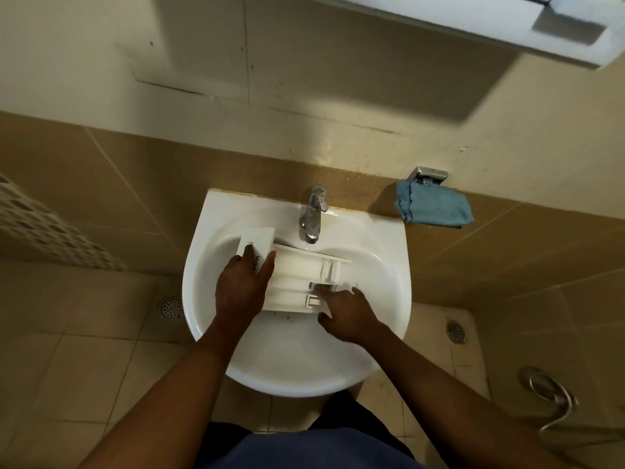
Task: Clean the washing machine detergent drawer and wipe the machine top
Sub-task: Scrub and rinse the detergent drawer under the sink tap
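Note:
The white detergent drawer (297, 272) lies across the bowl of a white wash basin (378, 238), its front panel to the left, under the tap. My left hand (241, 286) grips the drawer's front panel end, fingers curled over it. My right hand (345, 314) is at the drawer's right end, its fingers reaching into the rear compartments; the fingertips look blurred. A chrome tap (313, 214) stands at the basin's back, spout over the drawer. A blue cloth (433, 206) hangs from a metal holder on the wall, right of the basin.
Dark specks lie in the basin bowl below the drawer. Floor drains (170, 306) (456, 330) sit on the tiled floor either side. A metal hose (551, 401) lies at the lower right. A white cabinet (507, 25) hangs above.

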